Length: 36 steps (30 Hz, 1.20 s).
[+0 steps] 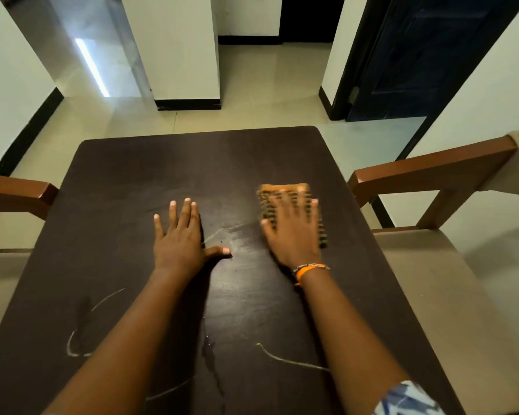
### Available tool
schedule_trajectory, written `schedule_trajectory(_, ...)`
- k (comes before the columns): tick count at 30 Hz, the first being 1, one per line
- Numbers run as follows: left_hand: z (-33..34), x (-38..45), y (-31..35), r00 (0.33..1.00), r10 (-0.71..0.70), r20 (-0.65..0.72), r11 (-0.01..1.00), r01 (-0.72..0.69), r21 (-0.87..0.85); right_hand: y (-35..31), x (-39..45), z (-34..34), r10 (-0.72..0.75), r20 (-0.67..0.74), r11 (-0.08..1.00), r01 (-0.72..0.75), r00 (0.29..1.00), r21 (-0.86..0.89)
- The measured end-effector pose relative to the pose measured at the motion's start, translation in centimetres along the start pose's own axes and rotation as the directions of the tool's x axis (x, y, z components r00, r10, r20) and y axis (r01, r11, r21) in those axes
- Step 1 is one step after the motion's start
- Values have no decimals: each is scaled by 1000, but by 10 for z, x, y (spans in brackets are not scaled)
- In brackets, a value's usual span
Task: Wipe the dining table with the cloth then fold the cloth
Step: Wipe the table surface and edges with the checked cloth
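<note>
A dark brown dining table (126,181) fills the middle of the view, with pale streaks and a wet patch on its near half. An orange cloth with dark checks (282,191) lies folded flat on the right half of the table. My right hand (294,232) presses flat on top of the cloth with fingers spread; it is blurred by motion and wears an orange bracelet at the wrist. My left hand (180,238) rests palm down on the bare tabletop to the left of the cloth, fingers apart, holding nothing.
A wooden chair with a beige seat (432,280) stands at the table's right side. Another chair's arm (18,196) shows at the left. Beyond the far edge lie tiled floor, white walls and a dark blue door (408,61).
</note>
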<state>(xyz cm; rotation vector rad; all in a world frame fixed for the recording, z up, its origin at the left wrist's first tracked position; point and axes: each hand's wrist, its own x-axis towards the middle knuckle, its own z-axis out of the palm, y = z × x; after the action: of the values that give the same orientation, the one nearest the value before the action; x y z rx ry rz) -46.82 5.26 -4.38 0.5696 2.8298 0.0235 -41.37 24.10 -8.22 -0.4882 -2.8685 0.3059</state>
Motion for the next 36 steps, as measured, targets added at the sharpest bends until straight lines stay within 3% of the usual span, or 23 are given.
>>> schedule_trajectory(4, 5, -16, -34, 1000, 8, -15, 993, -6, 115, 24, 2, -8, 126, 24, 991, -125, 992, -57)
schedule_trajectory(8, -8, -24, -83, 999, 33, 27, 992, -36, 117, -25, 1, 1, 171, 42, 985, -170, 984, -33)
schedule_trajectory(12, -20, -33, -136, 992, 23, 122, 996, -33, 78, -104, -3, 18, 84, 55, 996, -84, 995, 7)
schedule_trajectory(16, -21, -38, -181, 981, -88, 171, 995, 79, 57, -201, -6, 45, -29, 107, 997, 21, 994, 75)
schedule_trajectory(21, -21, -49, -206, 966, -156, 204, 988, 152, 36, -288, -19, 64, -285, 213, 954, 253, 935, 164)
schedule_trajectory(25, -19, -49, -208, 958, -150, 245, 988, 154, 4, -258, -9, 59, -348, 205, 932, 314, 915, 181)
schedule_trajectory(32, -17, -40, -213, 976, -139, 169, 987, 150, -59, -123, 23, 29, 0, 116, 1000, -3, 993, 22)
schedule_trajectory(36, -17, -41, -222, 987, -152, 58, 978, 159, -134, -116, 28, 29, 151, 129, 988, -149, 980, -26)
